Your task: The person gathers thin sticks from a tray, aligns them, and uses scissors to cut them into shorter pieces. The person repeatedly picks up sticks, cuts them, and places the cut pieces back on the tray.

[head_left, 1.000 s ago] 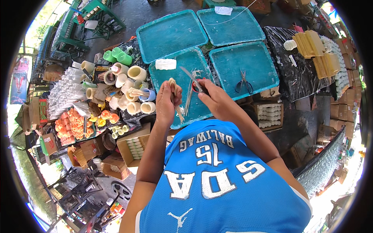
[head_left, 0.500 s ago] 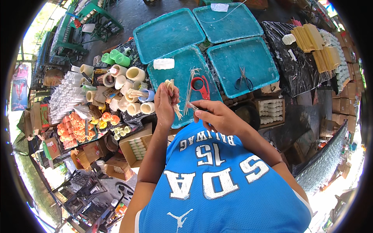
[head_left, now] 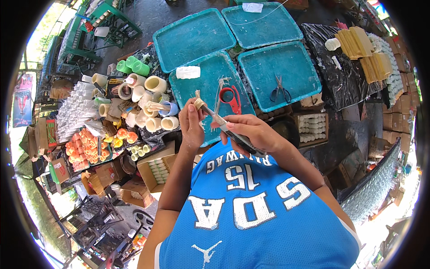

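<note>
Over a teal tray (head_left: 181, 92), my left hand (head_left: 191, 127) is closed around a looped bundle of pale cords (head_left: 199, 101). My right hand (head_left: 260, 131) grips a utility knife (head_left: 236, 138). Its thin blade points left and reaches the bundle beside my left fingers; whether it cuts into the cords I cannot tell. More loose pale cords (head_left: 219, 93) lie on the tray just beyond my hands. To their right sits a red tape dispenser (head_left: 234, 104). A crumpled white packet (head_left: 188, 72) rests near the tray's left edge.
Dark-handled scissors (head_left: 280, 92) lie on another teal tray (head_left: 257, 67). Cream tubes (head_left: 155, 84), orange pieces (head_left: 87, 145) and white pieces (head_left: 74, 114) crowd the left side. Yellow sheets (head_left: 356, 42) are stacked at the far right. A box of white pieces (head_left: 312, 127) stands right of my hands.
The knife has turned in my right hand so its handle shows, and the blade has come to the bundle. The cord ends hanging below my left hand are now less visible.
</note>
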The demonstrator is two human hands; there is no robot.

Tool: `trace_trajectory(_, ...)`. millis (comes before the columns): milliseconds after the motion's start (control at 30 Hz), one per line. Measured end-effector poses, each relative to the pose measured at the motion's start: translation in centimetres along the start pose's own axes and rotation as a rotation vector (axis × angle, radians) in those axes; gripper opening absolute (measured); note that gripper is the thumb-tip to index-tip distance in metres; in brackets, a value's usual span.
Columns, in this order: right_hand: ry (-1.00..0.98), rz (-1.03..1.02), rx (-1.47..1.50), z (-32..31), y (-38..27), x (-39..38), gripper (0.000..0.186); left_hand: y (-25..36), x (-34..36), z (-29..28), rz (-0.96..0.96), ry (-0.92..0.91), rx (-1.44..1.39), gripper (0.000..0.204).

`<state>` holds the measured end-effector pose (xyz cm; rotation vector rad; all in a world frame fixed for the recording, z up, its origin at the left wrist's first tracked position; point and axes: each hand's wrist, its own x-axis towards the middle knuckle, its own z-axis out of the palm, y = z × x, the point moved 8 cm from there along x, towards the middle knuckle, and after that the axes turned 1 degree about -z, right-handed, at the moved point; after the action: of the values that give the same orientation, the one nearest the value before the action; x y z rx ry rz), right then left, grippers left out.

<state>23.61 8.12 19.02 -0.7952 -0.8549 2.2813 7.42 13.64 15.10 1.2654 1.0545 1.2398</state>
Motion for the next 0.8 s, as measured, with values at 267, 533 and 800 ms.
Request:
trace_trajectory(267, 0.135, -0.092, 0.047, 0.9, 1.5, 2.2, 0.029, -0.2, -0.9, 2.1, -0.116, 0.050, -0.074, 0.051)
trace_trajectory(533, 0.188, -0.034, -0.055, 0.0, 1.8, 3.4, 0.030, -0.3, -1.1, 2.7, 0.004, -0.062, 0.075, 0.039)
trace_trajectory(800, 0.189, -0.075, -0.036, 0.7, 2.3, 2.2, 0.032, 2.2, -0.5, 2.4, 0.081, -0.102, 0.267, 0.038)
